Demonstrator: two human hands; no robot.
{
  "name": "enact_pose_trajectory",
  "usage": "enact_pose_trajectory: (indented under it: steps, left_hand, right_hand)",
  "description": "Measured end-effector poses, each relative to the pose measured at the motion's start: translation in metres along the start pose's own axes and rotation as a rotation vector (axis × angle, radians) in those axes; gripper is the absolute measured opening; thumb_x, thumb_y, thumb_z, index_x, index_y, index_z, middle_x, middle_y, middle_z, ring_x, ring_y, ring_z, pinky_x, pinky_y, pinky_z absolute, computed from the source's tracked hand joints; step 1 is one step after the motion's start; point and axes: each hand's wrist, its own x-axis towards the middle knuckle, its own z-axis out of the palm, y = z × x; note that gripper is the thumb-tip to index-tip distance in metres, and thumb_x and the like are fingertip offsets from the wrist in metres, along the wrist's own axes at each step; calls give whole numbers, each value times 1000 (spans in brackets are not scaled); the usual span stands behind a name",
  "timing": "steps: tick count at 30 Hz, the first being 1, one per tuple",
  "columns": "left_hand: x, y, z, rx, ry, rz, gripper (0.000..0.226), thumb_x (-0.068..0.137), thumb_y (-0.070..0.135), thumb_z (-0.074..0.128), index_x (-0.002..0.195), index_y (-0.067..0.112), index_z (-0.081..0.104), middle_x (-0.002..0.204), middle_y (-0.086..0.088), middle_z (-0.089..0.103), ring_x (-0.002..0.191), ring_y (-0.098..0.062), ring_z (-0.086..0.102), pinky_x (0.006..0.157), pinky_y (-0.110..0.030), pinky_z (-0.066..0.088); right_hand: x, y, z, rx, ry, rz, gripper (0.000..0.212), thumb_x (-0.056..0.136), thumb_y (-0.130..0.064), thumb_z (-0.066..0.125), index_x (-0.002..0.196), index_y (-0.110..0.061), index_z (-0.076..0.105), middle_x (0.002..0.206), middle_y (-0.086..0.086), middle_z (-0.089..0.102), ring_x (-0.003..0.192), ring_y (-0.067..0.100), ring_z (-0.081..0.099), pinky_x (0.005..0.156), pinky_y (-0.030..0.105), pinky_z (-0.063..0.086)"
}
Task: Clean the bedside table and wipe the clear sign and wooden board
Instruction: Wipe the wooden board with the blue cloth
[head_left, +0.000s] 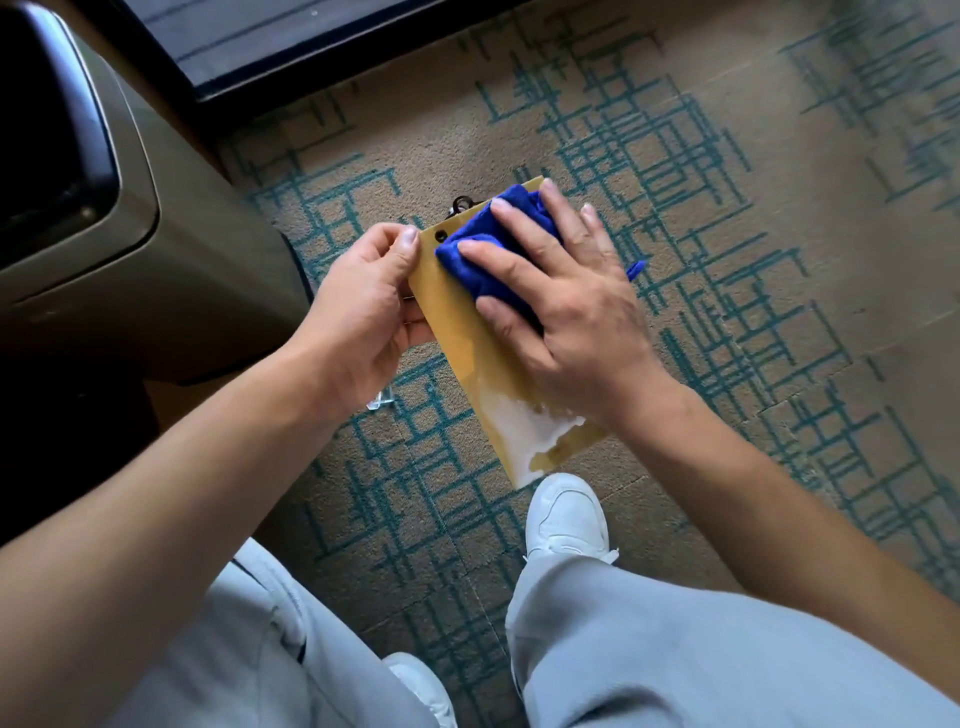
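Note:
I hold a yellow-brown wooden board (467, 338) in the air above the carpet, its dark metal clip at the far end. My left hand (358, 306) grips the board's left edge, thumb on top. My right hand (566, 301) lies flat on the board and presses a bunched blue cloth (488, 249) against its upper part. Glare whitens the board's near corner. A piece of clear plastic (382, 400), perhaps the clear sign, pokes out below my left wrist; most of it is hidden.
A beige padded piece of furniture with a dark top (104, 218) stands at the left. The patterned tan and teal carpet (727, 234) covers the floor. My white shoes (566, 514) and grey trouser legs are below. A dark window frame (291, 62) runs along the top.

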Motion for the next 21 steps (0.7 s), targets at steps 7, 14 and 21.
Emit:
enact_pose_trajectory:
  steps: [7,14,21]
  left_hand:
    - [1,-1,-8,-109,100,29,24,110,24,41,90,19,53,79,-2,65,62,-13,65,65,-35,61]
    - [7,5,-13,-289,332,50,25,111,22,38,93,14,52,87,-6,69,84,-20,71,73,-45,65]
    - [1,-4,-6,-363,304,19,27,110,26,39,108,9,60,94,-7,73,88,-19,74,72,-38,63]
  right_hand:
    - [22,-16,5,22,-131,-40,57,98,-40,50,150,-18,45,161,9,35,154,35,19,125,52,11]
    - [-23,-4,6,-4,-119,-52,50,97,-41,54,146,-33,50,159,-5,40,153,32,22,120,62,16]
    - [-30,26,2,302,176,587,66,86,-49,61,145,-25,46,154,3,44,138,17,44,112,27,33]
